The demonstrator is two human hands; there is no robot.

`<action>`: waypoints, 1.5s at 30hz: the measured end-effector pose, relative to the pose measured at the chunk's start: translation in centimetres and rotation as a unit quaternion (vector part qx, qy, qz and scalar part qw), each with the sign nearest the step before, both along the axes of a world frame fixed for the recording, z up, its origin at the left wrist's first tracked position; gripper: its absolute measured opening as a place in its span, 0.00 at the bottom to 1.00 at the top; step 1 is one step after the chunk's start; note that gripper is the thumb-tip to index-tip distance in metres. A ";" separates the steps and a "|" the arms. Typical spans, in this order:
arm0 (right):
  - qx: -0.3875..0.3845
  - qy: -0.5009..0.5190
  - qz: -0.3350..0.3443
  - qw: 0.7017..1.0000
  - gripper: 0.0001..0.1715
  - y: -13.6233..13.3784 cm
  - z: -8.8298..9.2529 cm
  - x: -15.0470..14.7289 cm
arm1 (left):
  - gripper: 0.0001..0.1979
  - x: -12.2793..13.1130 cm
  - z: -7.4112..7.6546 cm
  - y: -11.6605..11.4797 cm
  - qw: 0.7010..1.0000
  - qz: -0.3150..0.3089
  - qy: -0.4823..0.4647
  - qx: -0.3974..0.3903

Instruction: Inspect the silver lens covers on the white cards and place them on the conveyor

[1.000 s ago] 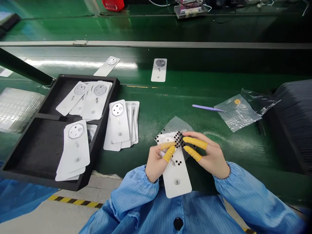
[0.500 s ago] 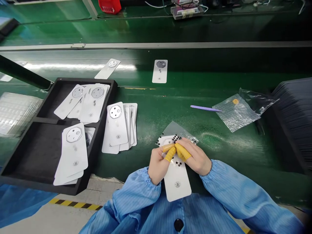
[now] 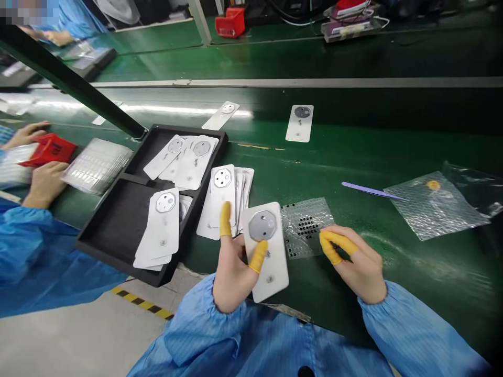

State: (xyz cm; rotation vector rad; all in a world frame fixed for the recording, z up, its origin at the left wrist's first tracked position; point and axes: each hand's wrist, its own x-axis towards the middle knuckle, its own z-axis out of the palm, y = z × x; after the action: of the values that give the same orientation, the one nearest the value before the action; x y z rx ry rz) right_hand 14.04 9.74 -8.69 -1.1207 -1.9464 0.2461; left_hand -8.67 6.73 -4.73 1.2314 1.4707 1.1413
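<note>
My left hand (image 3: pixel 236 267), with yellow finger cots, holds a white card (image 3: pixel 271 280) that bears a grey octagonal disc; its thumb lies on the card and the index finger points up. My right hand (image 3: pixel 356 259) is pinched at the right edge of a clear sheet (image 3: pixel 293 228) dotted with small black pieces; whatever lies between its fingertips is too small to make out. Left of the held card, a pile of similar white cards (image 3: pixel 223 201) rests on the green bench.
A black tray (image 3: pixel 84 235) with more cards stands at the left. Beyond it, another person's hands (image 3: pixel 49 183) are by a red bin (image 3: pixel 53 149). Purple tweezers (image 3: pixel 365 189) and a bubble bag (image 3: pixel 436 209) lie right. Two cards lie farther back.
The view has turned left, bringing another person into sight. My hands have moved apart. The card that lay over the clear sheet is now lifted to the left in my left hand.
</note>
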 end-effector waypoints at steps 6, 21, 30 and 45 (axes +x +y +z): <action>0.038 0.008 -0.001 0.999 0.19 -1.9 4.9 -1.8 | 0.19 4.3 1.1 -0.9 0.997 -0.068 -0.022 0.038; 0.024 -0.085 0.097 0.991 0.19 -3.1 6.1 0.0 | 0.28 4.5 1.7 -1.2 0.961 -0.228 -0.158 0.002; 0.099 -0.115 0.067 0.986 0.13 -2.9 5.1 -0.6 | 0.36 5.0 2.0 -1.2 0.967 -0.211 -0.141 0.015; -0.059 0.038 0.102 0.992 0.27 -3.4 2.6 -1.1 | 0.11 5.9 0.3 -0.8 0.975 -0.187 -0.122 -0.011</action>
State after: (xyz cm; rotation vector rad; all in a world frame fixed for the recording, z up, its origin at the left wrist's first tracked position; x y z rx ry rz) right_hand 12.93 6.38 -6.04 -0.9714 -1.9995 0.5120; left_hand -2.75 5.89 -4.41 1.2400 1.0121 0.9760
